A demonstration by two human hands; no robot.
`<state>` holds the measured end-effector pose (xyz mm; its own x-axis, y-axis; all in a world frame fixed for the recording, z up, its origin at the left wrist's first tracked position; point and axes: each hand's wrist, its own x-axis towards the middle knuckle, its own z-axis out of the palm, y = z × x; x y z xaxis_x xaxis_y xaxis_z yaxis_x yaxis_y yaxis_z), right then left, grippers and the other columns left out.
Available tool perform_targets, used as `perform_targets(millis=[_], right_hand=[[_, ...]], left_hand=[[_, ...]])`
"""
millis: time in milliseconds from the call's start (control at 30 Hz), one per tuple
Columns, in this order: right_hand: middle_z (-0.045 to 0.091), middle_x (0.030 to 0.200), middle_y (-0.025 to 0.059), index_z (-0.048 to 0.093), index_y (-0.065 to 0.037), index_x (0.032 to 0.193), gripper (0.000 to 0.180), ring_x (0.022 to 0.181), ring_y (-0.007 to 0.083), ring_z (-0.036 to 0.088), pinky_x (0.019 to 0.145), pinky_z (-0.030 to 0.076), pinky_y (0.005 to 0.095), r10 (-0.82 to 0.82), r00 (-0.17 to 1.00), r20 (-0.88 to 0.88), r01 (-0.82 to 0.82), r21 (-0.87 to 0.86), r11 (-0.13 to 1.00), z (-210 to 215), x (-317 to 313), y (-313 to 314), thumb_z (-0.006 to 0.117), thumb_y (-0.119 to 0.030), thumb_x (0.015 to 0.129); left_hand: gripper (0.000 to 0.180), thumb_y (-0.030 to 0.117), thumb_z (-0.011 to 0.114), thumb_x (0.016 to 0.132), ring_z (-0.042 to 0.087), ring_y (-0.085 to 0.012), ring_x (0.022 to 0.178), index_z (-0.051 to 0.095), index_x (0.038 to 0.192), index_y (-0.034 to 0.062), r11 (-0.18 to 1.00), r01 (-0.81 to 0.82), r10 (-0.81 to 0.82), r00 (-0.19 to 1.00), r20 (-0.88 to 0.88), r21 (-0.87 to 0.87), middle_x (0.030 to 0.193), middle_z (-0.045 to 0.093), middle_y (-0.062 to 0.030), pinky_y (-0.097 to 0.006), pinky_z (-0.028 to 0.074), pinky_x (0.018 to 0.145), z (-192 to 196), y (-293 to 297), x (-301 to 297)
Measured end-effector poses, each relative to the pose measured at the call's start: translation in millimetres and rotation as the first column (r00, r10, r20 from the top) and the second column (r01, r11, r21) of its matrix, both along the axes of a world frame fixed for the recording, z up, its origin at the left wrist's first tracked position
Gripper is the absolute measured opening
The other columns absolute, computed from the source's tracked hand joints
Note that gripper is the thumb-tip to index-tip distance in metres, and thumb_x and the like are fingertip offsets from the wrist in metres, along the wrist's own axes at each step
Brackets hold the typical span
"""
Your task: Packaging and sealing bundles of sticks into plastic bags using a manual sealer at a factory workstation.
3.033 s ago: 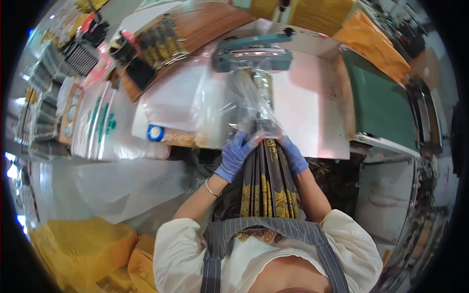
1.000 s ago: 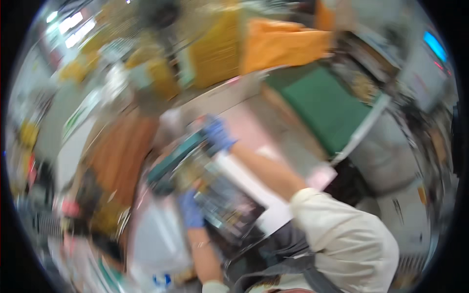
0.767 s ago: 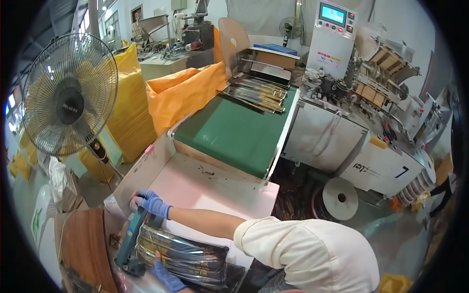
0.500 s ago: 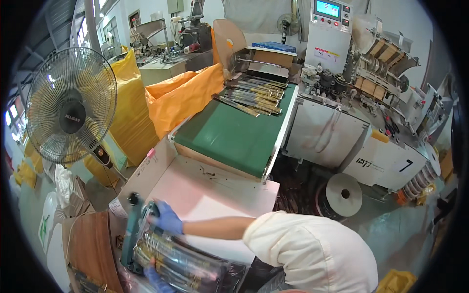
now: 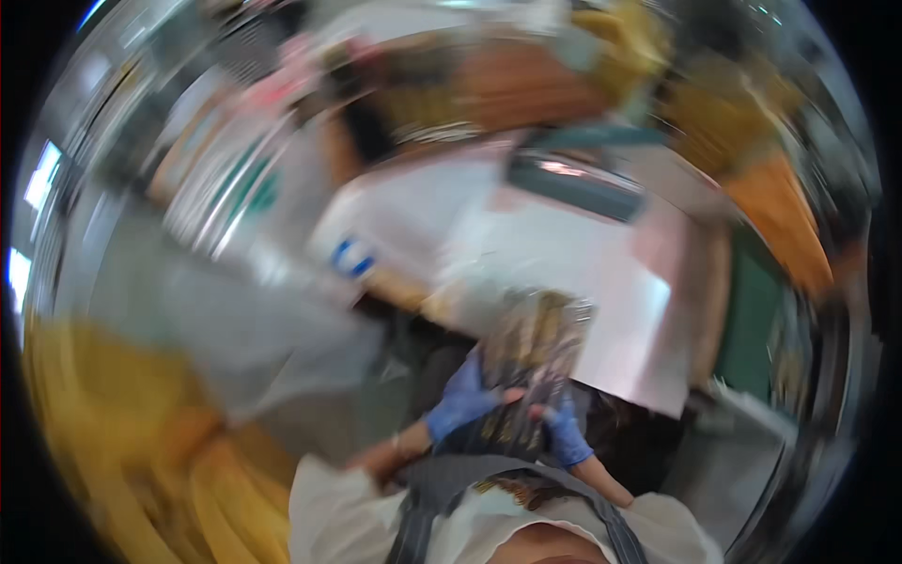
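Close in front of my body is a bundle of long dark-and-gold packets (image 5: pixel 536 343) in clear plastic, its far end over the near edge of the white work surface (image 5: pixel 601 258). My left hand (image 5: pixel 465 399), in a blue fingerless-looking glove, grips the bundle's left side with the thumb on top. On its right side my right hand (image 5: pixel 564 428), gloved in the same blue, is closed on it too, thumb across the top. Motion blur softens the details, and the fingers underneath are hidden. Beyond the bundle, a dark green bar-shaped device (image 5: pixel 578 183) rests on the work surface, touched by neither hand.
A green conveyor belt (image 5: pixel 752 305) adjoins the work surface on the right, with an orange bag (image 5: pixel 780 216) beyond it. Brown wood-look board (image 5: pixel 526 85) lies at the far side. Yellow sacks (image 5: pixel 103 404) fill the lower left; whitish sheeting (image 5: pixel 272 320) is smeared by blur.
The view has swung strongly to the left. The bundle, earlier beside the green device, is now away from it and close to my body, with both hands on it.
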<state>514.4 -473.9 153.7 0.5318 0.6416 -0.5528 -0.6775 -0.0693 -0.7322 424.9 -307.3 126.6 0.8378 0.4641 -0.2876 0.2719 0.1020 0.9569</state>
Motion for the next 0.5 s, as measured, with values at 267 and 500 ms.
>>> perform_targets(millis=[267, 500], right_hand=[[0.054, 0.084, 0.0001, 0.051, -0.003, 0.104, 0.065, 0.074, 0.0119, 0.052, 0.067, 0.044, 0.0254, -0.138, 0.624, 0.770, -0.356, 0.437, 0.826, 119, -32, 172, 0.082, -0.040, 0.060], [0.032, 0.136, 0.0126, 0.010, -0.005, 0.142, 0.112, 0.122, 0.0230, 0.036, 0.101, 0.032, 0.0360, -0.683, 0.231, 0.693, -0.477, 0.692, 0.541, 189, -145, 280, 0.083, -0.009, 0.057]], left_hand=[[0.022, 0.010, 0.053, 0.086, 0.056, -0.0170, 0.092, 0.058, 0.104, 0.0009, 0.559, -0.630, 0.302, 0.761, 0.575, 0.539, 0.097, 0.061, -0.0090, -0.032, 0.044, 0.084, 182, 131, -145], [0.014, 0.011, 0.056, 0.070, 0.062, -0.0360, 0.074, 0.066, 0.074, 0.0025, 0.595, 0.481, 0.188, 0.696, -0.693, 0.644, 0.080, 0.065, -0.0184, -0.038, 0.050, 0.070, 169, 165, -260]])
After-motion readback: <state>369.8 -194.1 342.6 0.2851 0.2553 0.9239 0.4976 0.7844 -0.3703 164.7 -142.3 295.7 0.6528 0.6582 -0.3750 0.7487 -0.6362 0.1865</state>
